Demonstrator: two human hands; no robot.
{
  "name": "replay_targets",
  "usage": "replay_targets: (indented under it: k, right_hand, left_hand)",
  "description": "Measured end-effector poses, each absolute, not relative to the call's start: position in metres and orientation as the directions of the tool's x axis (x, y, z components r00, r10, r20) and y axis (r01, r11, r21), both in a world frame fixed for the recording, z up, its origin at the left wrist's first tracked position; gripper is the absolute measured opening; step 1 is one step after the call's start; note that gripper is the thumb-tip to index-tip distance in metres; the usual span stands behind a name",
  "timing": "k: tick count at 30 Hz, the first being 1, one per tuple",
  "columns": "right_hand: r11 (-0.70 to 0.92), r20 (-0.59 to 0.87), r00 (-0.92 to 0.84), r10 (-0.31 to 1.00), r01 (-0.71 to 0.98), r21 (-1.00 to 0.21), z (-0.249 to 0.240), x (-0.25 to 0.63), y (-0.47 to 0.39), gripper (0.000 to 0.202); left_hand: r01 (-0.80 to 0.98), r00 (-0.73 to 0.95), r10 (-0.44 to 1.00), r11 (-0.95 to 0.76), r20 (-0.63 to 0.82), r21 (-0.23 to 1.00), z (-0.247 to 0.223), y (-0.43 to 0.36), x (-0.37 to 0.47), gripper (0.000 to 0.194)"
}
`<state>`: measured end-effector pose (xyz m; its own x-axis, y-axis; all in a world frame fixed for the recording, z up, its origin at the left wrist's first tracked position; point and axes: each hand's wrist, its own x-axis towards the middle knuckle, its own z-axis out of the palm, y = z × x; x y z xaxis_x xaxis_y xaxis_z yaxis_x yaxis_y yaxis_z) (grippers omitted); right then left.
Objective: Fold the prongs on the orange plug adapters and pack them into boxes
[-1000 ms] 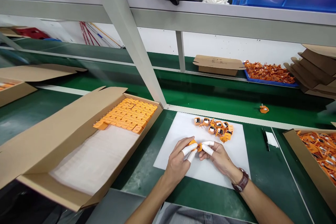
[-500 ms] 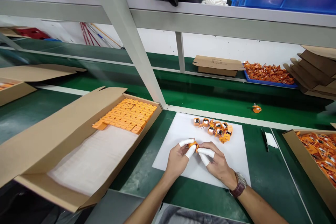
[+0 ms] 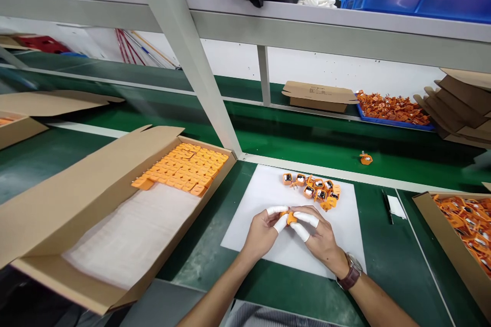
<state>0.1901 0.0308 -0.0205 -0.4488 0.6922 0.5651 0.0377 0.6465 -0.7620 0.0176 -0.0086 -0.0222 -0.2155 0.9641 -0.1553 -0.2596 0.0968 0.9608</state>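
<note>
Between the fingertips of my left hand [image 3: 263,232] and my right hand [image 3: 320,237] is a small orange plastic part [image 3: 290,217]. Both hands pinch it, thumbs and forefingers in white finger cots, above a white sheet [image 3: 245,222]. The fingers cover much of the part, so its far side is hidden. Just beyond the hands, on the same sheet, lies a loose cluster of orange plastic parts [image 3: 309,191] with black and white insides. A watch sits on my right wrist.
To the left, an open cardboard box [image 3: 207,196] holds rows of orange parts. Another box [image 3: 433,230] of loose parts stands at right, near a black pen-like tool [image 3: 387,207]. One orange part [image 3: 365,159] lies on the green belt. A metal post [image 3: 192,56] rises behind the sheet.
The orange part has been turned between my fingertips, showing a broader orange face. My right fingers have shifted slightly around it. The single part on the belt has moved left.
</note>
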Motion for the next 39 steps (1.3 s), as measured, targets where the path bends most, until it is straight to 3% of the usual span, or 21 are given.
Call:
replay_targets:
  k: [8, 15, 22, 27, 31, 39]
  right_hand:
    - [0.651, 0.517, -0.530, 0.672, 0.091, -0.754, -0.0166, 0.1931, 0.0292, 0.038]
    - [0.778, 0.579, -0.595, 0.558, 0.132, -0.615, -0.0173, 0.1936, 0.0281, 0.047]
    - [0.629, 0.462, -0.560, 0.688, 0.141, -0.765, -0.0191, 0.1931, 0.0283, 0.036]
    - [0.579, 0.441, -0.521, 0.731, 0.132, -0.804, -0.0254, 0.1904, 0.0301, 0.027]
    - [0.575, 0.437, -0.539, 0.720, 0.111, -0.811, -0.0231, 0.1910, 0.0306, 0.024]
    - [0.667, 0.524, -0.539, 0.660, 0.100, -0.738, -0.0236, 0.1927, 0.0338, 0.037]
  left_hand:
    - [-0.243, -0.199, 0.962, 0.139, -0.190, 0.960, -0.0237, -0.0110, 0.0113, 0.034]
    - [-0.243, -0.217, 0.955, 0.146, -0.201, 0.959, -0.0252, -0.0102, 0.0155, 0.037]
    - [-0.227, -0.249, 0.947, 0.147, -0.203, 0.963, -0.0268, -0.0074, 0.0174, 0.036]
    - [-0.211, -0.246, 0.948, 0.152, -0.203, 0.966, -0.0291, -0.0064, 0.0158, 0.036]
    - [-0.198, -0.231, 0.953, 0.153, -0.198, 0.968, -0.0293, -0.0072, 0.0150, 0.031]
    - [-0.201, -0.139, 0.972, 0.157, -0.187, 0.967, -0.0234, -0.0087, 0.0094, 0.031]
